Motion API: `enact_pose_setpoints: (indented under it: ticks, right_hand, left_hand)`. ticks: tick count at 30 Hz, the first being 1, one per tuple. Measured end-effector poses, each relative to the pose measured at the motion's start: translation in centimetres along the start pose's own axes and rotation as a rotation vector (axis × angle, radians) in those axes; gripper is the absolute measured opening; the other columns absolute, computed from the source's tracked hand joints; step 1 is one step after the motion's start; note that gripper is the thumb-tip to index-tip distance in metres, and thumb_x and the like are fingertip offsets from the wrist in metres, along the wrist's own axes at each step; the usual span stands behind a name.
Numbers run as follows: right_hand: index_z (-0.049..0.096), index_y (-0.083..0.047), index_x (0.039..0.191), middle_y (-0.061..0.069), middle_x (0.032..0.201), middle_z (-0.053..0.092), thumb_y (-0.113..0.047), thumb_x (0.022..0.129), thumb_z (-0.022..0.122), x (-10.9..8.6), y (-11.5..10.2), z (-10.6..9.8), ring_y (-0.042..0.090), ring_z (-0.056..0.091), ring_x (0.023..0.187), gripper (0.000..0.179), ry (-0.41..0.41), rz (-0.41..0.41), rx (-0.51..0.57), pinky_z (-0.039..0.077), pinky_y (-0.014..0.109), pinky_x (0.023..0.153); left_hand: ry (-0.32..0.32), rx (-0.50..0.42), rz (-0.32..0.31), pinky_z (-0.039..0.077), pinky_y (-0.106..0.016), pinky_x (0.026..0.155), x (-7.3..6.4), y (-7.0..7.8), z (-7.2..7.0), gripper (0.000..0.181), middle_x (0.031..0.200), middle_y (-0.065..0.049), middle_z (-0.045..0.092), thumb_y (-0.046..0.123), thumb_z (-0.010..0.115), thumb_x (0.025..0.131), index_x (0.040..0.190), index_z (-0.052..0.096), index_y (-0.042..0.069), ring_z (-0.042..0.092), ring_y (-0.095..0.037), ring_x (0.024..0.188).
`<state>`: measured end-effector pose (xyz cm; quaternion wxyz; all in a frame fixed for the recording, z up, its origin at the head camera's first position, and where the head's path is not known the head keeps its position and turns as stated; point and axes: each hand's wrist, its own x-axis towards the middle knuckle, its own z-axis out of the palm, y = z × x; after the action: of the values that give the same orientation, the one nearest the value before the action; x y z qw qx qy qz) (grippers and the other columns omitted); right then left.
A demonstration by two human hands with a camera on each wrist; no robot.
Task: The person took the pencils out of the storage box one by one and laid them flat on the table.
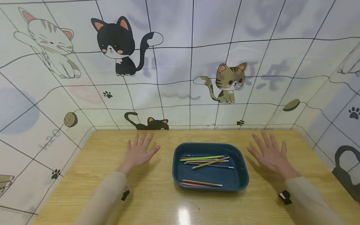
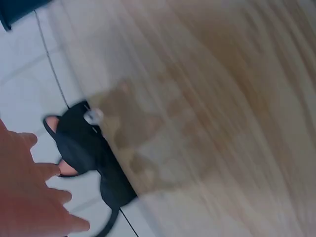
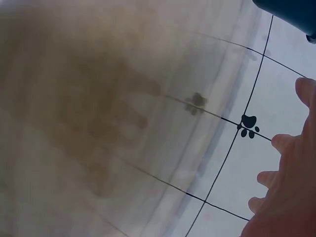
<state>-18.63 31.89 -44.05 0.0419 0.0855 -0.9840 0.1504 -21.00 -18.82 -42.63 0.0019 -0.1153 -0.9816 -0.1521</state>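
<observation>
A dark blue tray (image 1: 211,184) lies on the wooden table between my two hands. Inside it, several pencils (image 1: 208,162) are crossed in a loose pile near the back, among them a bright green one (image 1: 201,158). A brown pencil (image 1: 201,183) and a pink-red one (image 1: 194,185) lie along the tray's front side. My left hand (image 1: 138,154) is to the left of the tray with fingers spread, holding nothing. On the other side, my right hand (image 1: 270,155) also has its fingers spread and holds nothing. Neither hand touches the tray.
The wooden table (image 1: 146,200) is glossy and meets a white grid-patterned backdrop (image 1: 174,68) at its far edge and both sides. Cartoon cats are printed on this backdrop. Small black devices (image 1: 285,197) show at both wrists.
</observation>
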Motion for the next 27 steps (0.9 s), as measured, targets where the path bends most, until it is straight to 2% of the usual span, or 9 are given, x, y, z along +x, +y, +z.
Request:
enact_pose_setpoints:
  ticks: [7,11,15,20,27]
  right_hand:
    - [0.016,-0.015,0.156,0.027,0.156,0.004,-0.054,0.099,0.04,-0.7,-0.6,0.0,0.051,-0.002,0.139,0.073,-0.02,0.009,0.051,-0.009,0.076,0.094]
    - [0.017,-0.014,0.156,0.029,0.156,0.005,-0.052,0.099,0.04,-1.1,-0.9,0.0,0.051,-0.002,0.139,0.072,-0.024,0.002,0.076,-0.01,0.076,0.095]
    - [0.019,-0.013,0.155,0.03,0.155,0.005,-0.048,0.1,0.041,-1.5,-1.3,0.1,0.051,-0.001,0.139,0.069,-0.021,-0.017,0.105,-0.011,0.075,0.095]
    - [0.022,-0.011,0.154,0.031,0.154,0.008,-0.045,0.101,0.042,-1.6,-1.7,0.3,0.053,0.004,0.138,0.067,-0.001,-0.042,0.131,-0.009,0.076,0.095]
    - [0.023,-0.012,0.154,0.031,0.154,0.011,-0.043,0.101,0.044,-1.5,-2.3,0.6,0.051,0.005,0.139,0.065,0.019,-0.058,0.161,-0.007,0.076,0.095]
  left_hand:
    - [-0.034,-0.087,0.191,0.003,-0.066,0.106,-0.7,3.6,0.8,0.077,0.159,-0.012,0.015,0.059,0.045,0.095,0.156,0.019,0.021,0.005,-0.037,0.144]
    - [-0.087,-0.139,0.272,0.003,-0.066,0.106,-1.4,5.4,1.2,0.078,0.159,-0.01,0.015,0.059,0.047,0.093,0.156,0.019,0.022,0.007,-0.036,0.144]
    - [-0.149,-0.181,0.306,0.006,-0.065,0.107,-2.1,6.6,1.9,0.082,0.159,-0.01,0.017,0.062,0.048,0.092,0.157,0.017,0.021,0.011,-0.037,0.143]
    - [-0.194,-0.23,0.325,0.008,-0.061,0.109,-2.7,7.7,2.4,0.094,0.16,-0.012,0.011,0.064,0.052,0.089,0.157,0.009,0.016,0.013,-0.036,0.143]
    - [-0.241,-0.269,0.298,0.011,-0.054,0.112,-2.8,7.9,2.8,0.11,0.16,-0.014,0.008,0.066,0.062,0.081,0.156,0.004,0.011,0.015,-0.029,0.144]
